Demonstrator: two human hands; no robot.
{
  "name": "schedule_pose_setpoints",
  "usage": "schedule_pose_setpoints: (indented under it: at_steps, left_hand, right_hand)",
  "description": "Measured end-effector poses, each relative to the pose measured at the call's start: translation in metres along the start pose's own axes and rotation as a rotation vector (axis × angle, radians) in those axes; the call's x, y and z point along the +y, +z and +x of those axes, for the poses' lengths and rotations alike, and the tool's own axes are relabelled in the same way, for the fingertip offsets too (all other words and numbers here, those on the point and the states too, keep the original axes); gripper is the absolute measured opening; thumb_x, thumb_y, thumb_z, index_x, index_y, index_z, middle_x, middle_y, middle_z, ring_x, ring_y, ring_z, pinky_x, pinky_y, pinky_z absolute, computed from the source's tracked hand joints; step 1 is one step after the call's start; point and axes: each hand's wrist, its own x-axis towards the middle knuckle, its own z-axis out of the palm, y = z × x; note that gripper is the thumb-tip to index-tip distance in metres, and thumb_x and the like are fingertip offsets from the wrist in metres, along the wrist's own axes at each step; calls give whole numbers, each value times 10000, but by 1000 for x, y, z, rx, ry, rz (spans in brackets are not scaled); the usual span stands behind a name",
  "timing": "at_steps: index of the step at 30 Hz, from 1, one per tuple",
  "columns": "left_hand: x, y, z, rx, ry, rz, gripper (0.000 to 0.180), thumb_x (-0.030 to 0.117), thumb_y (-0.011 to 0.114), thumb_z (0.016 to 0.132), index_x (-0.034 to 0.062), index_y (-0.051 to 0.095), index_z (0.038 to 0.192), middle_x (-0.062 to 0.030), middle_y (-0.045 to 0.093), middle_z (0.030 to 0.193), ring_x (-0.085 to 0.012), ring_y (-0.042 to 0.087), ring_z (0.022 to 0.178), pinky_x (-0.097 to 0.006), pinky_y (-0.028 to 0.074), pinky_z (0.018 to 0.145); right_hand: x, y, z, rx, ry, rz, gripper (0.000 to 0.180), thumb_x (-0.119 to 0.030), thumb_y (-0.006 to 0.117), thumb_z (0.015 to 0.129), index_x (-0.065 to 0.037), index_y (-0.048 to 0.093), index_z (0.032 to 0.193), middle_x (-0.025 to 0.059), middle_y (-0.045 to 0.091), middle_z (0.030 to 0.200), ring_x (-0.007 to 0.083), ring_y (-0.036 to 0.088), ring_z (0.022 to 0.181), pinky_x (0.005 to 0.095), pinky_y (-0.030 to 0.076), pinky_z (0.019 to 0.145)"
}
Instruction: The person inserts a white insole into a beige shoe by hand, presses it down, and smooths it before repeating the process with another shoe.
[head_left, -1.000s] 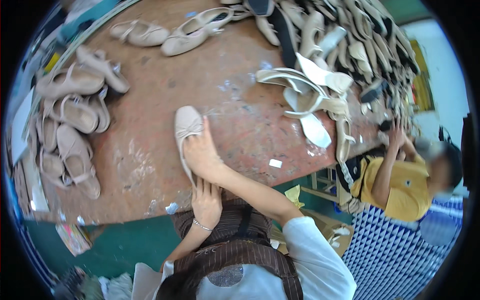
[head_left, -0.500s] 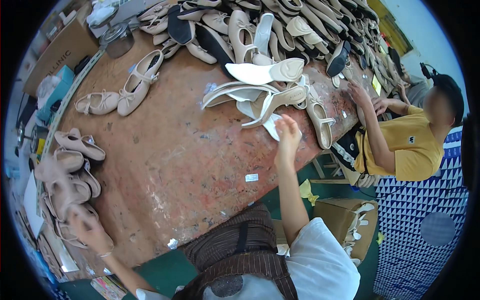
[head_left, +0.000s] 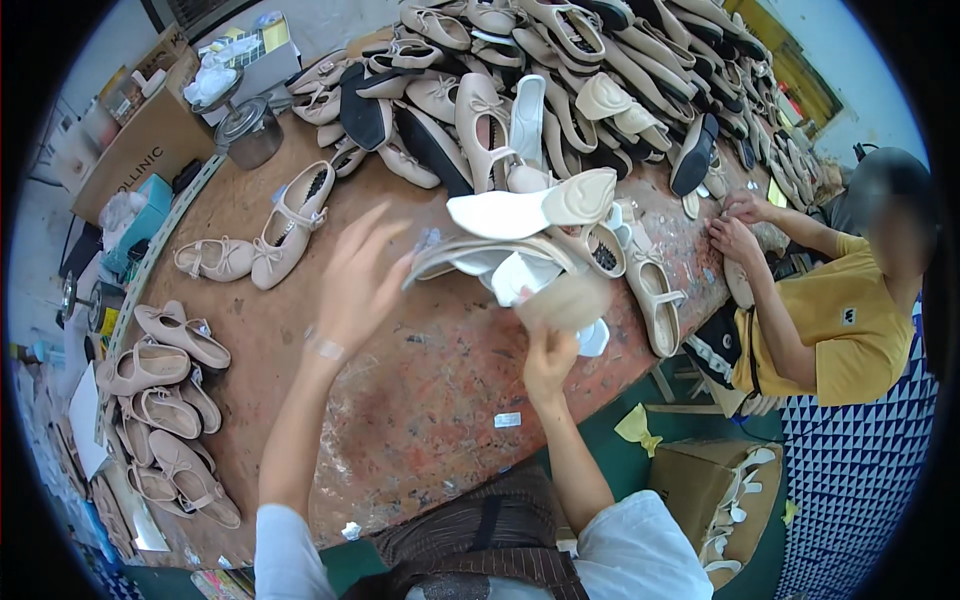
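My right hand (head_left: 549,362) is closed on the end of a beige insole (head_left: 572,300), which is smeared by motion at the near side of a pile of loose insoles (head_left: 478,250). On top of that pile lies a white and beige insole (head_left: 500,214). My left hand (head_left: 365,268) reaches over the table just left of the pile, fingers spread, nothing in it, slightly blurred. Two beige strapped shoes, one upright shoe (head_left: 292,232) and one tipped shoe (head_left: 212,259), lie beyond my left hand. Right of the pile stands another beige shoe (head_left: 657,305).
A large heap of beige shoes (head_left: 560,60) fills the table's far side. Finished-looking shoes (head_left: 165,405) cluster at the left edge, near a metal pot (head_left: 248,135). A co-worker in a yellow shirt (head_left: 825,325) works at the right. A cardboard box (head_left: 690,480) stands on the floor.
My left hand has left the shoes at the left edge and swung right to the table's middle. My right hand, open before, has closed on an insole. The view has shifted slightly.
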Motion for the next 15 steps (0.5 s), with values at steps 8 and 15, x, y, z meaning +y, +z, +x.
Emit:
schedule_pose_setpoints:
  at_steps: [8,15]
  left_hand:
    - [-18,128,148,-117,-346,2,443,198,678,818,100,588,1240,-238,615,1216,-419,628,1045,-488,497,926]
    - [-95,41,122,788,-326,-193,458,9,524,795,146,479,1230,-204,682,898,-422,647,829,-512,484,752]
  right_hand:
    - [-48,-3,-28,-173,435,372,214,-90,600,969,9,599,1159,37,650,1048,90,596,906,256,472,820]
    - [-41,-43,-27,-219,665,466,546,-386,513,981,-6,407,1360,15,430,693,82,396,470,254,458,475]
